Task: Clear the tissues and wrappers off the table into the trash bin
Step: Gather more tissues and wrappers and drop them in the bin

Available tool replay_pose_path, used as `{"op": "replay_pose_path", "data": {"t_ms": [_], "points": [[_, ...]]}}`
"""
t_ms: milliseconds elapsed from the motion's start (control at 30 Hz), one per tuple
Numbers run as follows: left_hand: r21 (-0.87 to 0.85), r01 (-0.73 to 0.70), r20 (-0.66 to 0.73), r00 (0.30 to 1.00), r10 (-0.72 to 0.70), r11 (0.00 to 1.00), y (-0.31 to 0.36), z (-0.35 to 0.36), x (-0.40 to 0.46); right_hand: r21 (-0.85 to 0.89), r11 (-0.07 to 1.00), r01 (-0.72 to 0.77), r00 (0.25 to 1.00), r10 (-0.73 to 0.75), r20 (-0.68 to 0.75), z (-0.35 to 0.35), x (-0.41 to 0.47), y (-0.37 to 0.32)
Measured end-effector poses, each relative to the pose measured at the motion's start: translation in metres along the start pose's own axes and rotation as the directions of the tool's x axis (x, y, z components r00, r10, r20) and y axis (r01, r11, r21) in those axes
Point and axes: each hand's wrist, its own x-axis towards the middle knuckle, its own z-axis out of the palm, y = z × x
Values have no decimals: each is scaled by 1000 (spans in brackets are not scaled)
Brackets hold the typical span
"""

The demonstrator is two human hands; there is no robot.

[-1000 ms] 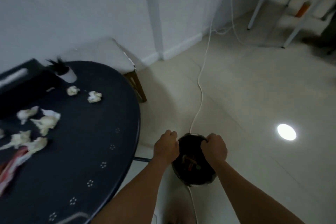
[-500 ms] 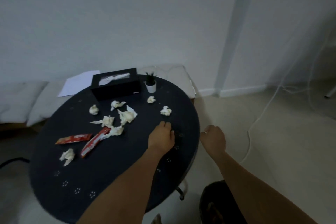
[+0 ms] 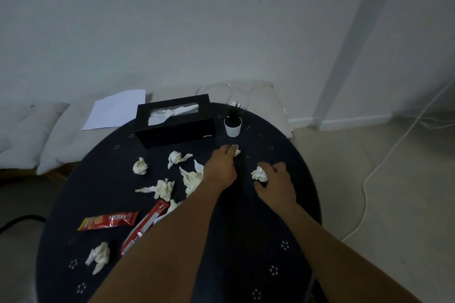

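Observation:
Several crumpled white tissues lie on the dark round table (image 3: 248, 248), among them one (image 3: 140, 166) at mid-left, one (image 3: 163, 188) nearer the middle and one (image 3: 99, 256) near the front left. Two red wrappers (image 3: 108, 221) (image 3: 144, 225) lie at the left, the second partly under my left forearm. My left hand (image 3: 220, 168) curls its fingertips onto a small tissue (image 3: 236, 150) below the plant. My right hand (image 3: 277, 183) closes around another tissue ball (image 3: 259, 174). The trash bin is out of view.
A black tissue box (image 3: 174, 122) and a small potted plant (image 3: 233, 122) stand at the table's far edge. Behind it are cushions (image 3: 37, 130) with a white paper sheet (image 3: 115, 109). A white cable (image 3: 369, 174) runs across the floor at the right.
One second ago both hands held the bin's rim on the floor. My view has swung up to the table, and both hands have reached forward onto two tissues.

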Motion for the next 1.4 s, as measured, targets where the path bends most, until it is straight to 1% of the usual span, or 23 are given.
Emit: {"op": "replay_pose_path", "data": {"t_ms": [100,200,267,400,500,633,800,967,1067,1200,1233,1300,1400], "points": [[15,-30,99,995,29,999,-6,10,19,-10,1000,-10,1000,10,-5,11,8,3],[43,-50,150,988,43,998,-10,16,30,21,1000,-21,999,22,-40,17,11,6],[51,-51,136,990,44,997,-12,19,33,33,999,-26,998,28,-55,19,12,8],[2,3,42,999,-3,1000,-9,22,27,50,998,-37,996,41,-83,17,9,10],[-25,11,22,1000,-10,1000,1,23,15,62,996,-62,991,69,-111,11,-1,17],[-37,-53,19,998,54,998,32,28,-9,86,991,-102,980,115,-163,-9,-26,40],[-58,-170,36,984,172,984,97,51,-50,95,972,-213,948,229,-219,-41,-79,96],[-42,-292,124,948,295,956,174,96,-97,67,928,-366,898,371,-235,-70,-152,167],[-52,-361,226,904,363,931,220,139,-133,69,876,-478,846,480,-233,-79,-206,219],[-113,-369,370,846,383,923,242,188,-170,94,815,-572,794,579,-183,-68,-254,263],[-106,-373,416,825,382,922,245,204,-180,114,795,-596,777,607,-170,-60,-267,274],[-90,-361,468,807,360,928,245,221,-192,137,776,-616,761,631,-153,-48,-280,283],[-69,-364,532,774,343,929,243,263,-205,192,719,-668,715,691,-106,-21,-294,307]]}}
